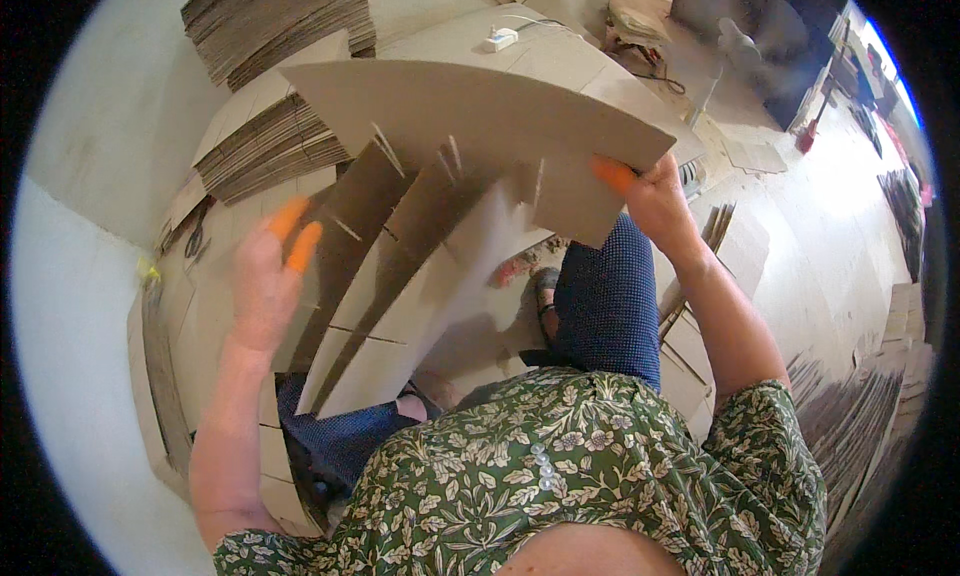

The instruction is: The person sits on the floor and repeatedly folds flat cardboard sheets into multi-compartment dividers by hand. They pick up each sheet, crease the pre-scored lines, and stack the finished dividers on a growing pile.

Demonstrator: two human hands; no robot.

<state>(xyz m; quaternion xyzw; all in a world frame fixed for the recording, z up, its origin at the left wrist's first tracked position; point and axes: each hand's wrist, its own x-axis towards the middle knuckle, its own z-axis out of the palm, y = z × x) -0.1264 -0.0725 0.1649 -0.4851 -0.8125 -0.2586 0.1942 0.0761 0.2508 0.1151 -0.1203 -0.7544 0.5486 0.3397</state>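
Note:
In my right hand (664,201) is the right end of a long slotted cardboard divider strip (480,110), with an orange finger cover pressed on its face. Several cross strips (420,276) fan out below it toward my lap and join it at the slots. Part of this fan is blurred. My left hand (262,276), wearing orange covers on two fingers, is beside the leftmost cross strip (349,223). Its fingers are apart, and nothing shows between them.
Stacks of cardboard strips stand behind on the left (274,152) and at the upper left (277,20). A white power adapter (501,40) with a cable lies on the cardboard-covered surface ahead. More cardboard pieces (847,426) are piled at right. A dark fan-like machine (757,35) stands at upper right.

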